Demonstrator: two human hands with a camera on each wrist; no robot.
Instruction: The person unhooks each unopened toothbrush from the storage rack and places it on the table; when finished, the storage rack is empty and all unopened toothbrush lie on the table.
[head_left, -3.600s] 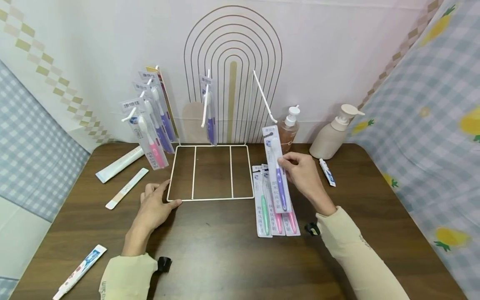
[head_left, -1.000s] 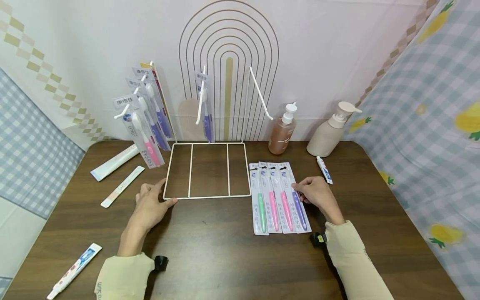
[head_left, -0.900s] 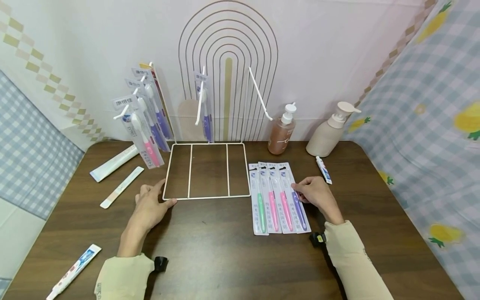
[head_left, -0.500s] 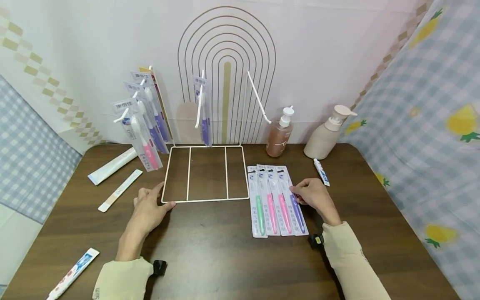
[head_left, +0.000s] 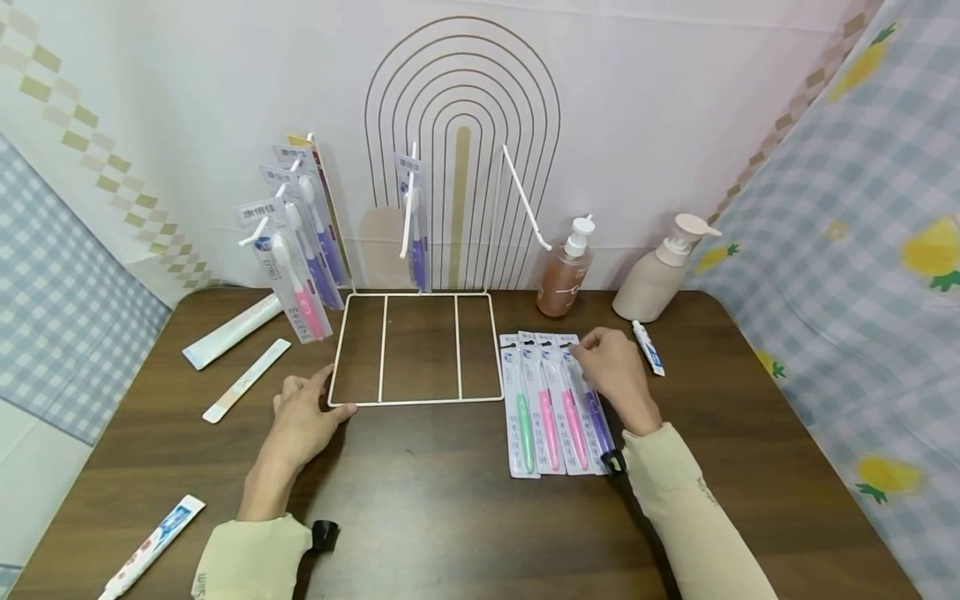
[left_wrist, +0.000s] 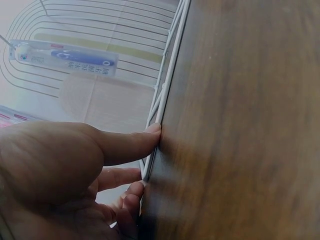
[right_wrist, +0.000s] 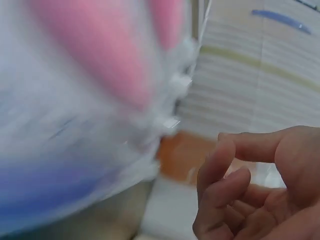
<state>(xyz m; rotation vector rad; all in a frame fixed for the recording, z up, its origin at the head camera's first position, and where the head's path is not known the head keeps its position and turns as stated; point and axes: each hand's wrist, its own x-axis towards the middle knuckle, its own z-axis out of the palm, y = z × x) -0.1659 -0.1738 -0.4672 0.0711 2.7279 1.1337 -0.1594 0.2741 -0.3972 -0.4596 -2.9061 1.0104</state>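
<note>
Toothbrush packs (head_left: 558, 404), four blister cards, lie flat side by side on the brown tabletop (head_left: 450, 500), just right of the white wire rack (head_left: 417, 348). Handle colours from left: green, pink, pink, purple (head_left: 597, 414).

Right hand (head_left: 609, 373) is over the upper end of the rightmost, purple pack. Fingers curl downward toward the card's top edge; fingertips look to be at or on it, but a firm pinch cannot be confirmed. Right wrist view is heavily blurred: curled fingers (right_wrist: 220, 170) with a gap to the thumb, pink and purple packaging close beside.

Left hand (head_left: 303, 414) rests on the tabletop at the rack's front left corner. Fingers are straight and relaxed, the thumb tip against the wire base frame. Left wrist view confirms fingertips (left_wrist: 150, 134) touching the white wire edge (left_wrist: 167, 90).

Rack: flat base split into three bays, upright back with slanted pegs. Left peg carries several hanging toothbrush packs (head_left: 288, 258); middle peg carries one purple pack (head_left: 416, 221); right peg (head_left: 525, 200) is bare.

Around: white tube (head_left: 234, 331) and slim box (head_left: 246, 379) left of the rack; toothpaste tube (head_left: 153, 546) at near left edge. Amber pump bottle (head_left: 564, 271), beige pump bottle (head_left: 660, 271) and small tube (head_left: 648, 347) at back right.
</note>
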